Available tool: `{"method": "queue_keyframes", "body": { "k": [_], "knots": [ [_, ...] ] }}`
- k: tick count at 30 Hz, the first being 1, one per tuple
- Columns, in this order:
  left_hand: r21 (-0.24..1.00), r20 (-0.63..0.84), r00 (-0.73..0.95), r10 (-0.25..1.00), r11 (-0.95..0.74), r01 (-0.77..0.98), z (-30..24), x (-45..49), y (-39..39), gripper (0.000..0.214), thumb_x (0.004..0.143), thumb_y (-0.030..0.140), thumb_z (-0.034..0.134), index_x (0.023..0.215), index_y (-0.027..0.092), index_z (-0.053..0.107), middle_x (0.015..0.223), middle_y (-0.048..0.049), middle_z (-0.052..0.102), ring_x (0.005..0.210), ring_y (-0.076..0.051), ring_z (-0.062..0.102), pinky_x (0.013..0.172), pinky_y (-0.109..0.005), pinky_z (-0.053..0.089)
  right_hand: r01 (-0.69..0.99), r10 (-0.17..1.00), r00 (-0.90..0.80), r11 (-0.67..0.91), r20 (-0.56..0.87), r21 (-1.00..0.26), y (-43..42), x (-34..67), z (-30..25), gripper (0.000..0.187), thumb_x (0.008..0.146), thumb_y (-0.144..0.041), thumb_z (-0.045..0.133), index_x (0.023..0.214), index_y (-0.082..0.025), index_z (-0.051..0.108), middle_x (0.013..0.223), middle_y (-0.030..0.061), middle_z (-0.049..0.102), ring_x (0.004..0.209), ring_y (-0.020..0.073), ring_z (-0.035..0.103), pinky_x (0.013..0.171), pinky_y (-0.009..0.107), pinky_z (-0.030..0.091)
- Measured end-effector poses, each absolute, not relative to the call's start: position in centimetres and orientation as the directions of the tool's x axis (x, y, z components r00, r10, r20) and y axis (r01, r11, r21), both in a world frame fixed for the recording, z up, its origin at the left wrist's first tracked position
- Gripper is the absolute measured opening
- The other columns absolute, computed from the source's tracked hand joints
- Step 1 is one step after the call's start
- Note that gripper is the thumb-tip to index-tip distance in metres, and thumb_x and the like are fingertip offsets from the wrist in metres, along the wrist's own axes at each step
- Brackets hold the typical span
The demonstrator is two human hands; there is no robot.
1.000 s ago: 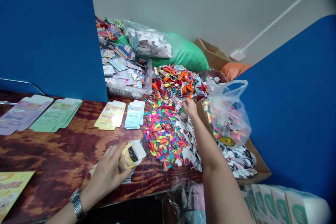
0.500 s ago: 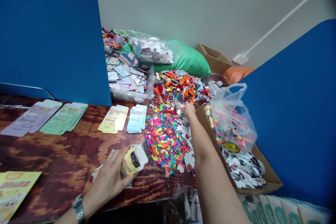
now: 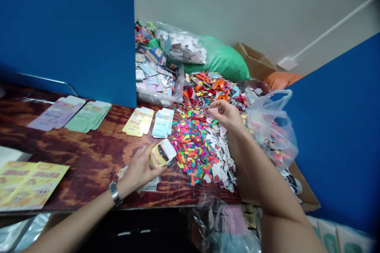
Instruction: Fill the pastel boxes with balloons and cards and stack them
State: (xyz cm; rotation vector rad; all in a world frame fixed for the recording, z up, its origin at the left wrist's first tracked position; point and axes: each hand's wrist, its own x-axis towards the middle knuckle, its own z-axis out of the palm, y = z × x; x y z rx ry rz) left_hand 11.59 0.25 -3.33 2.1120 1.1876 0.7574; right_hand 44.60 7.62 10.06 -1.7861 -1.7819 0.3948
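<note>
My left hand is wrapped round a small yellow cardboard box, whose white top flap stands open; dark contents show inside. Under that hand lies a stack of printed cards, partly covered. My right hand pinches a small pale pink piece, too small to name, above the heaped trinkets. Just below it spreads a pile of colourful balloons, with white-edged stickers to its right. Mixed trinkets with orange and red pieces are heaped behind.
Flat boxes lie in purple, green, yellow and blue stacks. Behind are a clear bin of small packets and a green sack. A filled plastic bag stands right. Blue partitions flank the table.
My right hand has lifted back from the trinket heap with a small pale pink piece between its fingers. My left hand still holds the yellow box. The camera view has shifted.
</note>
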Motion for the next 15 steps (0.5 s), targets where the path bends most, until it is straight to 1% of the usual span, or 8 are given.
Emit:
{"method": "queue_keyframes", "body": {
  "k": [2, 5, 7, 9, 11, 12, 13, 15],
  "knots": [
    [0.737, 0.17, 0.422, 0.891, -0.399, 0.546, -3.2, 11.5, 0.5, 0.069, 0.077, 0.045, 0.07, 0.135, 0.019, 0.042, 0.121, -0.0118, 0.059, 0.111, -0.029, 0.058, 0.094, -0.043, 0.049, 0.7, 0.99, -0.039, 0.123, 0.134, -0.703, 6.2, 41.2, 10.5, 0.032, 0.083, -0.045, 0.065, 0.101, -0.019, 0.064, 0.074, 0.0001, 0.064, 0.057, 0.0116, 0.052, 0.053, 0.023, 0.037],
    [0.714, 0.174, 0.391, 0.904, -0.389, 0.582, -3.0, 10.7, 0.8, 0.071, 0.076, 0.043, 0.071, 0.136, 0.018, 0.042, 0.125, -0.0127, 0.058, 0.116, -0.03, 0.056, 0.097, -0.043, 0.047, 0.573, 0.979, -0.203, 0.147, 0.033, -0.807, 4.6, 36.9, 10.3, 0.03, 0.083, -0.044, 0.067, 0.099, -0.018, 0.064, 0.078, 0.0009, 0.064, 0.06, 0.0111, 0.053, 0.054, 0.023, 0.039],
    [0.671, 0.186, 0.377, 0.908, -0.397, 0.626, -2.6, 9.9, 0.8, 0.073, 0.076, 0.04, 0.071, 0.139, 0.017, 0.04, 0.127, -0.0131, 0.057, 0.118, -0.03, 0.054, 0.099, -0.043, 0.045, 0.504, 0.94, -0.338, 0.141, -0.045, -0.852, 3.9, 35.1, 10.0, 0.029, 0.084, -0.043, 0.067, 0.1, -0.018, 0.064, 0.079, 0.0012, 0.064, 0.062, 0.0113, 0.055, 0.055, 0.023, 0.041],
    [0.621, 0.189, 0.375, 0.908, -0.406, 0.671, -2.1, 9.1, 0.7, 0.072, 0.078, 0.037, 0.069, 0.141, 0.017, 0.039, 0.127, -0.0132, 0.057, 0.115, -0.03, 0.054, 0.097, -0.044, 0.045, 0.46, 0.87, -0.477, 0.124, -0.127, -0.879, 3.6, 33.9, 9.6, 0.028, 0.085, -0.042, 0.066, 0.1, -0.018, 0.064, 0.077, 0.0007, 0.064, 0.062, 0.0111, 0.055, 0.054, 0.022, 0.041],
    [0.583, 0.19, 0.385, 0.903, -0.419, 0.696, -1.7, 8.5, 0.5, 0.07, 0.079, 0.034, 0.067, 0.141, 0.017, 0.039, 0.125, -0.0133, 0.058, 0.112, -0.03, 0.055, 0.095, -0.043, 0.045, 0.468, 0.808, -0.561, 0.132, -0.179, -0.874, 3.5, 32.9, 9.4, 0.024, 0.086, -0.038, 0.065, 0.099, -0.018, 0.065, 0.073, -0.0008, 0.063, 0.059, 0.0103, 0.054, 0.053, 0.021, 0.039],
    [0.573, 0.194, 0.393, 0.899, -0.429, 0.698, -1.5, 8.4, 0.4, 0.07, 0.079, 0.034, 0.067, 0.141, 0.017, 0.039, 0.126, -0.0132, 0.057, 0.111, -0.029, 0.054, 0.095, -0.043, 0.045, 0.499, 0.802, -0.568, 0.157, -0.184, -0.852, 3.4, 32.3, 9.2, 0.021, 0.086, -0.036, 0.065, 0.098, -0.018, 0.065, 0.071, -0.0017, 0.063, 0.057, 0.0098, 0.053, 0.052, 0.021, 0.038],
    [0.569, 0.203, 0.402, 0.893, -0.442, 0.693, -1.4, 8.3, 0.3, 0.071, 0.08, 0.035, 0.066, 0.142, 0.017, 0.038, 0.128, -0.0132, 0.057, 0.111, -0.029, 0.054, 0.095, -0.042, 0.045, 0.539, 0.812, -0.556, 0.193, -0.175, -0.82, 3.2, 31.7, 9.0, 0.018, 0.086, -0.033, 0.066, 0.097, -0.018, 0.066, 0.07, -0.0023, 0.063, 0.056, 0.0094, 0.052, 0.053, 0.021, 0.037],
    [0.575, 0.233, 0.416, 0.879, -0.469, 0.67, -1.4, 8.2, 0.1, 0.071, 0.081, 0.036, 0.066, 0.142, 0.017, 0.036, 0.132, -0.0137, 0.055, 0.114, -0.029, 0.053, 0.098, -0.043, 0.043, 0.616, 0.852, -0.511, 0.273, -0.112, -0.739, 2.8, 30.5, 8.4, 0.013, 0.086, -0.027, 0.067, 0.095, -0.019, 0.066, 0.072, -0.0024, 0.065, 0.057, 0.0095, 0.053, 0.055, 0.021, 0.037]
  ]
}}
